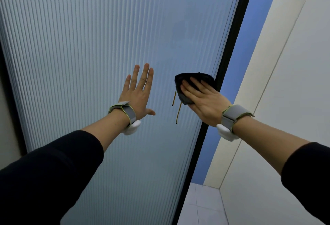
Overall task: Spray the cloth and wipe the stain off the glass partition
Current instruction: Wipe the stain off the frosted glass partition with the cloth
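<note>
The ribbed, frosted glass partition (pixel 107 46) fills most of the view. My right hand (pixel 203 101) presses a dark grey cloth (pixel 194 82) flat against the glass close to its black right frame. Two thin yellow-brown streaks (pixel 175 105) run down the glass just below and left of the cloth. My left hand (pixel 139 92) rests open on the glass, fingers spread, to the left of the cloth. No spray bottle is in view.
A black frame (pixel 223 74) edges the glass on the right. Beyond it are a blue wall strip (pixel 232 82), a cream wall (pixel 294 64) and pale floor tiles (pixel 201 207). Both wrists wear grey straps with white devices.
</note>
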{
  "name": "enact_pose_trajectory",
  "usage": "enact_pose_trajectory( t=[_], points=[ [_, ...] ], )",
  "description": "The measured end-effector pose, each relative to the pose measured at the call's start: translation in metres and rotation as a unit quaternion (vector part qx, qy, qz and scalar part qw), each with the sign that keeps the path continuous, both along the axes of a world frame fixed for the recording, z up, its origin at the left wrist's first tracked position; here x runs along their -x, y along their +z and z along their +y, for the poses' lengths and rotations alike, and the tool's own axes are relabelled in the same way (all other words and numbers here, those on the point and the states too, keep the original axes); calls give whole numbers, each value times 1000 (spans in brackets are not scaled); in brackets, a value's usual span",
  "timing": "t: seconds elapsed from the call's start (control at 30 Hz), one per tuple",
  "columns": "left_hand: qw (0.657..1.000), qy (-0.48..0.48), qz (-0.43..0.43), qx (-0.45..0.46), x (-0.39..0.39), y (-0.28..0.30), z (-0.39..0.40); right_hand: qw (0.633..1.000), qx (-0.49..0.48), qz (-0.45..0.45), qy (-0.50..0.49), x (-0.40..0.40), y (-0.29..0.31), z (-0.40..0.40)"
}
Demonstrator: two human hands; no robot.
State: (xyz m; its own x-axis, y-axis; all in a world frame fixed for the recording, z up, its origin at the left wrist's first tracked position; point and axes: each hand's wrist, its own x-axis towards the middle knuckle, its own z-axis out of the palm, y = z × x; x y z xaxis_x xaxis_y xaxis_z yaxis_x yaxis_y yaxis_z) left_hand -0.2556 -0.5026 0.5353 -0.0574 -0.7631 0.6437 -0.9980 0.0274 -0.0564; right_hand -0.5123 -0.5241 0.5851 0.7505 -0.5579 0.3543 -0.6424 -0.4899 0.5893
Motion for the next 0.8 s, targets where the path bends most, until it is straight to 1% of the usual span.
enact_pose_trajectory(
  t=[0.1,0.23,0.3,0.33,0.37,0.43,0.53,0.57,0.63,0.67,0.7,0.73,0.77,0.8],
  points=[
    [1000,-4,-5,-13,-2,4,5,1000,-22,-1,5,3,2,4],
    [999,-10,-15,-38,-5,6,11,994,-103,-35,20,0,9,13],
    [998,-15,-19,-51,-7,7,16,982,-158,-87,53,-4,16,20],
    [998,-22,-16,-58,-8,7,19,969,-184,-143,81,-5,21,26],
    [998,-32,-10,-61,-8,8,21,949,-206,-213,103,-7,27,32],
    [996,-66,19,-52,-9,11,26,893,-251,-354,119,-12,39,45],
    [982,-146,118,-11,-5,20,36,785,-345,-508,85,-19,55,55],
    [974,-164,154,10,-3,24,40,748,-364,-549,79,-20,58,58],
    [956,-173,232,40,1,35,50,663,-399,-629,70,-22,62,64],
    [943,-175,279,45,3,41,54,621,-422,-658,56,-22,63,66],
    [926,-182,328,39,5,47,60,587,-449,-673,37,-22,63,69],
    [906,-196,374,23,7,52,65,561,-479,-675,16,-22,63,73],
    [883,-220,414,-5,9,56,70,545,-509,-667,-3,-21,62,76],
    [856,-249,451,-45,11,59,75,536,-536,-653,-15,-21,60,79]
  ],
)
